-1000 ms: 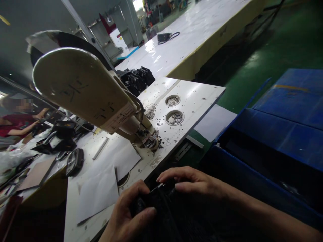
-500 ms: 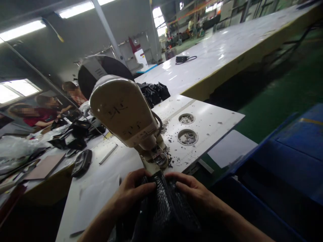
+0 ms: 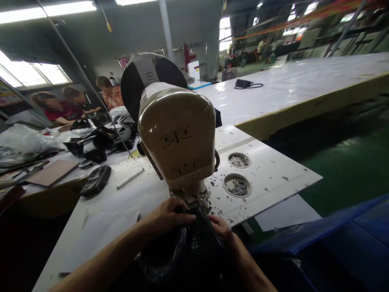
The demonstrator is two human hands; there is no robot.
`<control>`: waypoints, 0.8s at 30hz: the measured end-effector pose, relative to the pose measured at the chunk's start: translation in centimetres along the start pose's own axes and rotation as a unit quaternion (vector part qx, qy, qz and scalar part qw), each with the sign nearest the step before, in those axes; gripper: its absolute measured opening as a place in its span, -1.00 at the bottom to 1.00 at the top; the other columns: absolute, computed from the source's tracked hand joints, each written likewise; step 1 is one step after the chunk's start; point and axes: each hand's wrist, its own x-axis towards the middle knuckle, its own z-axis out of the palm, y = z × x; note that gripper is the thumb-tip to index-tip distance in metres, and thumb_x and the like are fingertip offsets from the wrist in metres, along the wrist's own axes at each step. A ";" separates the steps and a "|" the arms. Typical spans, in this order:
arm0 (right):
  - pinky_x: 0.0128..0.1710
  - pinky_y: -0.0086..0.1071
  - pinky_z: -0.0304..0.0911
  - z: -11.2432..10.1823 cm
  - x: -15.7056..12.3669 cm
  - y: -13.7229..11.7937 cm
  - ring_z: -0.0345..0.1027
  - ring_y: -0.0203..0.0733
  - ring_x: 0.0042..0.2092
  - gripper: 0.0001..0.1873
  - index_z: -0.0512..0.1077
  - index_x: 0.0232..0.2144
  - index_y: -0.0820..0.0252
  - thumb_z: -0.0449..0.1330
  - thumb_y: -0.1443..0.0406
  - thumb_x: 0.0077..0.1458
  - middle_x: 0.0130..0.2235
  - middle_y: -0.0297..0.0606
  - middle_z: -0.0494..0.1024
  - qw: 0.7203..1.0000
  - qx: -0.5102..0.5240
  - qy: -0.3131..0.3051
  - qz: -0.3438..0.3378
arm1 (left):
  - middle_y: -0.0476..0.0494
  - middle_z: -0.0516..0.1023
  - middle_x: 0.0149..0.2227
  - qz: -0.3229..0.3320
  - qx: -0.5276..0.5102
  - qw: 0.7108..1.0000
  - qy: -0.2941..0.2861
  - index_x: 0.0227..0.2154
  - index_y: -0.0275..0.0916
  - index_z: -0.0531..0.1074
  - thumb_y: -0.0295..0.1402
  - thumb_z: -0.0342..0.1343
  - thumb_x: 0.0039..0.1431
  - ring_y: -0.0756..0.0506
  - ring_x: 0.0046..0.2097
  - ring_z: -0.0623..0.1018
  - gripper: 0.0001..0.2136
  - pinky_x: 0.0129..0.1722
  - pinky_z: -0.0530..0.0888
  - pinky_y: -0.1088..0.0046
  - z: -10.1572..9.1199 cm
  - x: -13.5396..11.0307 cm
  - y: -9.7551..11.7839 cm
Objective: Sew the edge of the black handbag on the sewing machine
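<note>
In front of me stands a cream industrial sewing machine [image 3: 179, 134], its head end facing me, with hand-drawn marks on it. A black leather piece with an embossed texture, looking like part of a bag [image 3: 199, 233], reaches up to the machine's foot area. My left hand [image 3: 167, 215] is closed on its left side, thumb on top and pointing right. At its right edge, my right hand [image 3: 223, 229] grips with bent fingers. Both hands are close to the foot area, which is partly hidden by the fingers. The bag's lower part fades into dark shadow.
Two round trays [image 3: 238, 185] with dark scraps are set into the white machine table [image 3: 273, 170]. A black pouch [image 3: 96, 180] and a metal strip [image 3: 130, 178] lie left. Blue bins [image 3: 349, 235] stand right. Several people sit at a cluttered table back left.
My view has levelled and shifted, so the machine stands more upright. Both hands and the black bag are nearer the machine's foot, and the left hand reaches further over the bag.
</note>
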 end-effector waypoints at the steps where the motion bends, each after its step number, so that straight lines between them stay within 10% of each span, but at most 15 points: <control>1: 0.36 0.11 0.08 -0.2 0.0 -0.3 0.14 0.27 0.37 -0.05 0.51 0.20 0.07 -0.20 -0.39 0.21 0.36 -0.04 0.28 1.000 -0.020 -0.011 -0.002 | -0.05 0.57 -0.32 -0.003 -0.005 1.000 -0.001 -0.26 -0.21 0.59 0.05 0.28 0.05 -0.17 -0.21 0.52 -0.60 -0.27 0.34 0.37 -0.1 0.1 0.0; 11: -0.03 -0.22 0.36 0.3 -0.2 -4.5 0.47 0.03 -0.05 -0.51 0.52 -0.13 0.07 0.05 -0.14 0.32 -0.13 -0.20 0.60 0.968 -0.237 0.043 0.076 | -0.06 0.59 -0.28 -0.015 -0.032 0.999 0.004 -0.30 -0.17 0.61 0.03 0.33 -0.03 -0.22 -0.15 0.54 -0.62 -0.29 0.35 0.40 0.1 1.4 -0.8; 24: -0.14 -0.24 0.26 1.6 2.3 -5.7 0.38 -0.06 -0.17 -0.67 0.27 -0.34 0.05 -0.06 0.03 0.38 -0.29 -0.31 0.46 0.924 -0.368 0.073 0.077 | -0.06 0.59 -0.36 0.001 -0.086 0.996 0.004 -0.40 -0.17 0.54 0.01 0.29 -0.10 -0.24 -0.18 0.54 -0.65 -0.24 0.40 0.35 0.2 2.4 -1.8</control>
